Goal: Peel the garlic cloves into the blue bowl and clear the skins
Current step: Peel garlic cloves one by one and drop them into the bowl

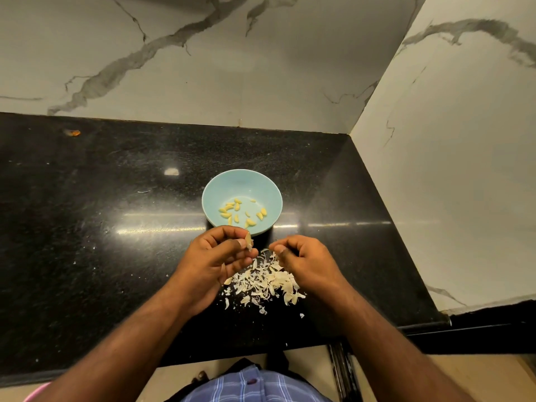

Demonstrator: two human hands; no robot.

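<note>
- From the head view, our left hand [216, 258] pinches a garlic clove [249, 240] between thumb and curled fingers [232, 232].
- Our right hand [304, 262] is curled too, thumb meeting fingertip; whether it grasps a scrap of skin we cannot tell.
- Just beyond our fingers sits the blue bowl [242, 181] on the black surface [87, 213], peeled cloves [232, 211] inside.
- Below and between our fingers lies the pile of skins [264, 282].
</note>
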